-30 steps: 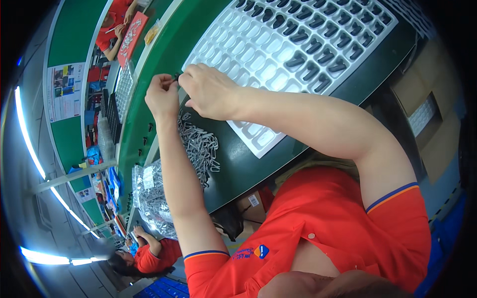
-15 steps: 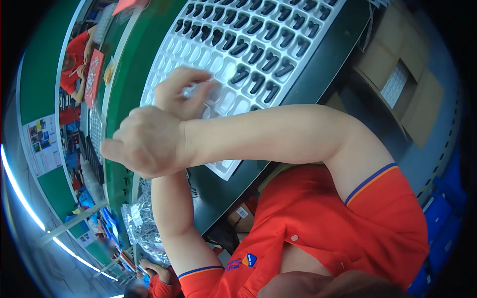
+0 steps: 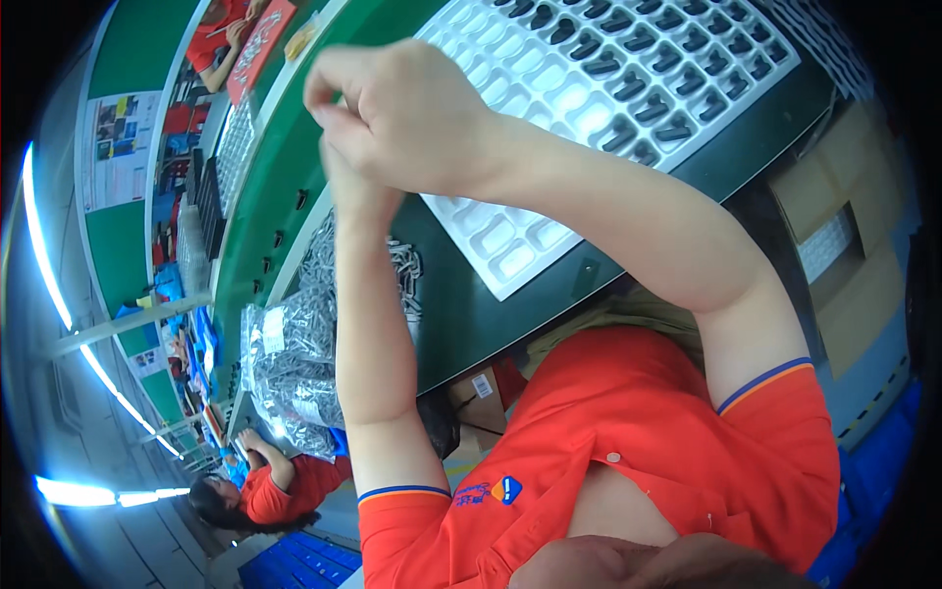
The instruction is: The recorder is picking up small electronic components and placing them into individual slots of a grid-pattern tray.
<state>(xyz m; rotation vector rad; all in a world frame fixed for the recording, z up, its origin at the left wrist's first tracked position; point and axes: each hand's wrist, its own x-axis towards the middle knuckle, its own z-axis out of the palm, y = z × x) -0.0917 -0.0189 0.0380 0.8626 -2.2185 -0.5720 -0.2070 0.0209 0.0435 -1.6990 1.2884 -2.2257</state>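
My right hand [image 3: 407,118] is raised at the upper left, in front of my left hand. Its thumb and fingers curl together in a pinch, and what they hold, if anything, cannot be made out. Most of my left hand [image 3: 361,196] is behind it, so its fingers are hidden. To the right of both hands lies a white moulded tray [image 3: 502,277] with rows of pockets. Small black curved parts [image 3: 620,134] fill the pockets on its far and right side; the nearer left pockets hold none that I can see.
Past my left forearm lie a heap of small grey metal parts [image 3: 404,270] and clear plastic bags [image 3: 294,344]. A green belt [image 3: 285,157] carries a few black pieces. An open cardboard box [image 3: 824,187] stands at right. Co-workers sit at lower left [image 3: 285,486] and upper left.
The view has turned, so the tray sits further right. My right hand has moved up from beside my left wrist and now covers the left hand's fingers, which were visible and curled before.
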